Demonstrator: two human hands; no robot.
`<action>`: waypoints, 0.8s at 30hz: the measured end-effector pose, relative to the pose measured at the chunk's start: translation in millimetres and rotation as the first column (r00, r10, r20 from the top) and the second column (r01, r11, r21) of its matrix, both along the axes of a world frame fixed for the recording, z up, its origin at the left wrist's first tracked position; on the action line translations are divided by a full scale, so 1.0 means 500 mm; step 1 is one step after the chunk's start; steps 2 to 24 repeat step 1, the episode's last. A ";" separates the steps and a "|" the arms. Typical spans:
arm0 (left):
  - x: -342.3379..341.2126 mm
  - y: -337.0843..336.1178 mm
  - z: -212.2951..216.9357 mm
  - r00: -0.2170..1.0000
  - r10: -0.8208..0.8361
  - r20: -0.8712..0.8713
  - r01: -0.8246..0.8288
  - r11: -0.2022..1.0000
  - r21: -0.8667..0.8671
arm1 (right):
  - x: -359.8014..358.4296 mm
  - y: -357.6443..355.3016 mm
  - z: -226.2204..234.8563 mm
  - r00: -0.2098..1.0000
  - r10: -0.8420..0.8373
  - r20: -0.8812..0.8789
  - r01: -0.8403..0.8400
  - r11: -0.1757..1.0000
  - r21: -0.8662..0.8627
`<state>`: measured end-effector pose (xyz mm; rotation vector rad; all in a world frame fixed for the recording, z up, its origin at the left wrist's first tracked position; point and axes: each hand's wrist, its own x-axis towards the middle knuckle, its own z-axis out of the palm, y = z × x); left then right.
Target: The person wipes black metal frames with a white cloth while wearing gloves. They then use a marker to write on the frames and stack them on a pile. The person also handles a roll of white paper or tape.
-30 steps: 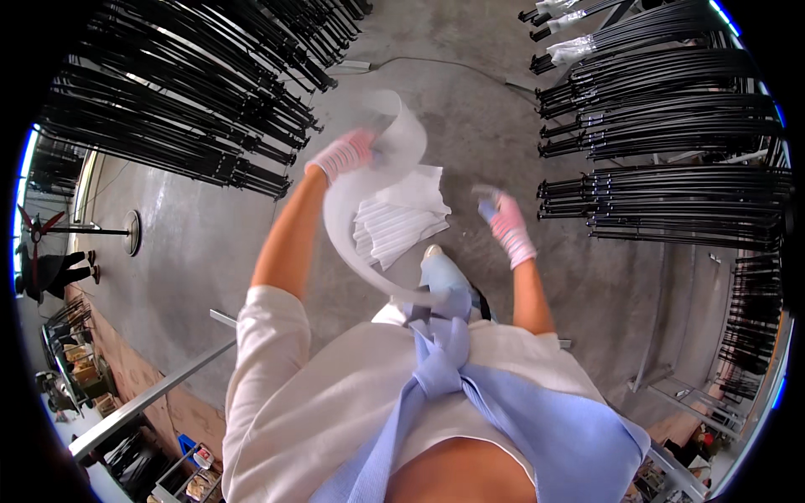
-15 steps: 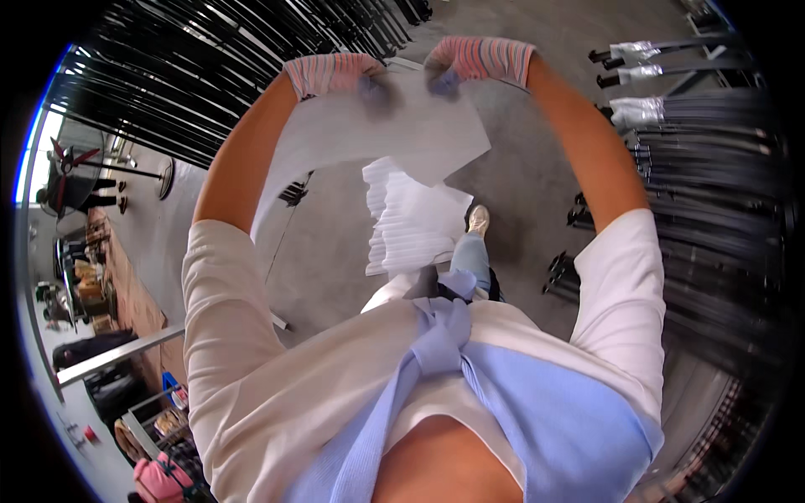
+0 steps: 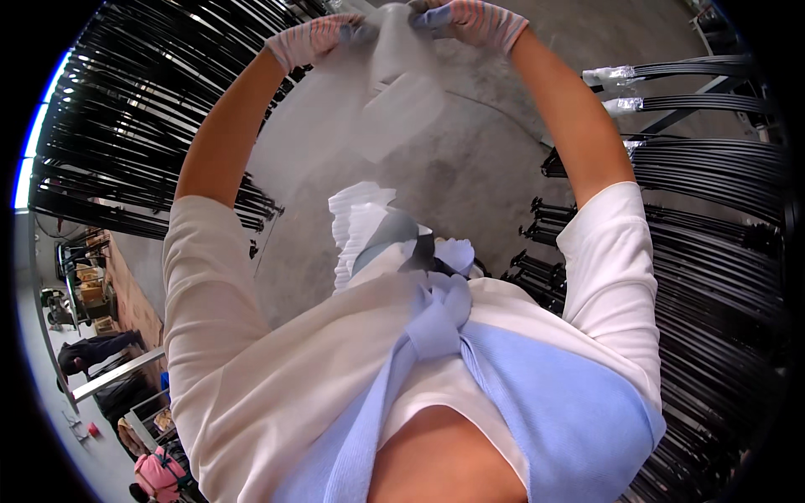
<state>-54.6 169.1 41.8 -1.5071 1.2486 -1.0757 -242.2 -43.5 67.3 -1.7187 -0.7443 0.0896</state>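
Observation:
A thin, translucent white sheet (image 3: 314, 121) hangs from my two raised hands at the top of the view, blurred by motion and gathered into a fold between them. My left hand (image 3: 323, 39), in a striped glove with grey-blue fingertips, is closed on the sheet's upper left part. On the other side of the fold, my right hand (image 3: 470, 23) in a matching glove grips the upper right part. Some fingertips are smeared or cut off by the top edge. Lower down, near my waist and leg, is a bundle of wavy-edged white sheets (image 3: 350, 220).
Rows of long black rods or tubes (image 3: 142, 109) fill the left; more racked black bundles (image 3: 713, 172) line the right, some with clear-wrapped ends (image 3: 622, 106). Grey concrete floor (image 3: 495, 159) runs between. At lower left are a metal rail (image 3: 117, 375) and a person in pink (image 3: 159, 474).
Both hands have moved farther up in the view, with the sheet still held. The sheet, earlier spread broad, is now folded between them. The view has shifted closer to the left rods.

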 end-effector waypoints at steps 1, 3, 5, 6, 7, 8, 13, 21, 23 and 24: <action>0.001 -0.018 -0.001 1.000 -0.002 -0.001 0.002 1.000 -0.005 | -0.005 -0.026 -0.001 0.993 -0.021 -0.119 0.034 0.993 0.109; 0.001 -0.018 -0.001 1.000 -0.002 -0.001 0.002 1.000 -0.005 | -0.005 -0.026 -0.001 0.993 -0.021 -0.119 0.034 0.993 0.109; 0.001 -0.018 -0.001 1.000 -0.002 -0.001 0.002 1.000 -0.005 | -0.005 -0.026 -0.001 0.993 -0.021 -0.119 0.034 0.993 0.109; 0.001 -0.018 -0.001 1.000 -0.002 -0.001 0.002 1.000 -0.005 | -0.005 -0.026 -0.001 0.993 -0.021 -0.119 0.034 0.993 0.109; 0.001 -0.018 -0.001 1.000 -0.002 -0.001 0.002 1.000 -0.005 | -0.005 -0.026 -0.001 0.993 -0.021 -0.119 0.034 0.993 0.109; 0.001 -0.018 -0.001 1.000 -0.002 -0.001 0.002 1.000 -0.005 | -0.005 -0.026 -0.001 0.993 -0.021 -0.119 0.034 0.993 0.109; 0.001 -0.018 -0.001 1.000 -0.002 -0.001 0.002 1.000 -0.005 | -0.005 -0.026 -0.001 0.993 -0.021 -0.119 0.034 0.993 0.109; 0.001 -0.018 -0.001 1.000 -0.002 -0.001 0.002 1.000 -0.005 | -0.005 -0.026 -0.001 0.993 -0.021 -0.119 0.034 0.993 0.109; 0.001 -0.018 -0.001 1.000 -0.002 -0.001 0.002 1.000 -0.005 | -0.005 -0.026 -0.001 0.993 -0.021 -0.119 0.034 0.993 0.109; 0.001 -0.018 -0.001 1.000 -0.002 -0.001 0.002 1.000 -0.005 | -0.005 -0.026 -0.001 0.993 -0.021 -0.119 0.034 0.993 0.109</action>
